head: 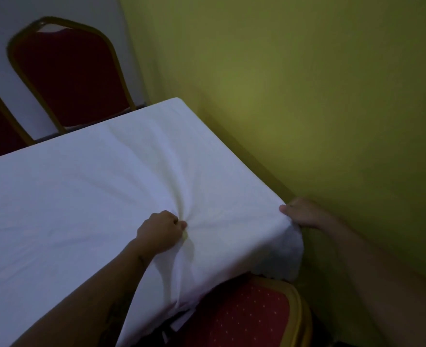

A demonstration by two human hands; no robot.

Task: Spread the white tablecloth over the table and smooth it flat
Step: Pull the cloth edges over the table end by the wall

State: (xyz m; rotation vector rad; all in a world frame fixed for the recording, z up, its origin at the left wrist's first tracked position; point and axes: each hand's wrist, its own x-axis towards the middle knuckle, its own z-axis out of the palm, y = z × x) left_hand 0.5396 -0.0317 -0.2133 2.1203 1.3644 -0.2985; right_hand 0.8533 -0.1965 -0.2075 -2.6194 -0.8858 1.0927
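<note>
The white tablecloth (86, 191) covers the table, whose right edge runs along the wall. My left hand (160, 232) pinches a bunch of cloth near the front right of the tabletop, and creases fan out from that pinch. My right hand (304, 214) grips the cloth at the table's front right corner, next to the wall, with its thumb on top and its fingers hidden beneath the edge. Below that corner the cloth hangs down in folds over a chair.
A yellow-green wall (307, 83) stands close along the table's right side. A red chair with a gold frame (252, 314) is tucked under the front right corner. Two more red chairs (69, 71) stand at the far side, against a white wall.
</note>
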